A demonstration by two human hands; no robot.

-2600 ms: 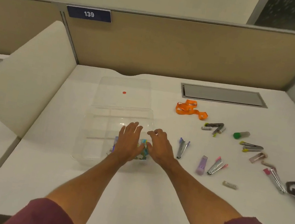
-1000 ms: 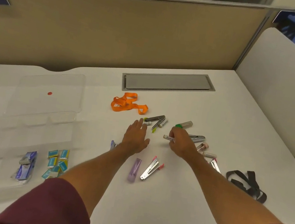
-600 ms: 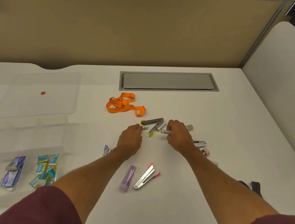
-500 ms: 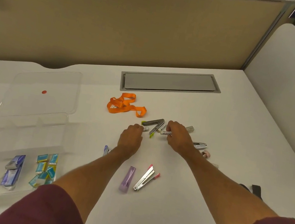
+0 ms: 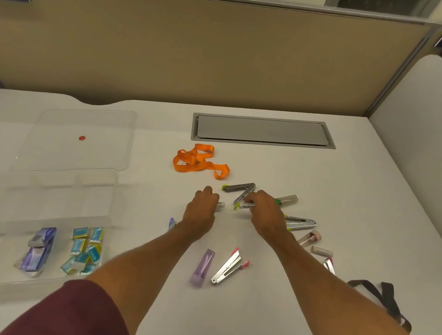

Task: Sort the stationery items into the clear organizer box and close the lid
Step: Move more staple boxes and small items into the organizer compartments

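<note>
The clear organizer box [image 5: 112, 203] lies at the left with its lid [image 5: 81, 155] folded open behind it. Inside are a purple stapler [image 5: 38, 249] and several blue-yellow staple packs [image 5: 84, 249]. My left hand [image 5: 201, 208] has its fingers curled on a small white tube [image 5: 220, 204] on the desk. My right hand [image 5: 263, 214] pinches a white labelled tube [image 5: 245, 206] beside an open grey stapler [image 5: 239, 189] with green tips.
Loose on the white desk: an orange lanyard [image 5: 200, 161], a green-capped tube [image 5: 288, 199], a silver stapler [image 5: 300, 224], a pink piece [image 5: 310, 237], another white tube [image 5: 321, 250], a purple case [image 5: 202, 266], a pink-tipped stapler [image 5: 228, 266], a black strap [image 5: 383, 297]. A grey cable hatch [image 5: 264, 130] sits behind.
Both hands left the box and moved right to the scattered items. My right hand picked up the white labelled tube and carried it left; my left hand reached the small white tube.
</note>
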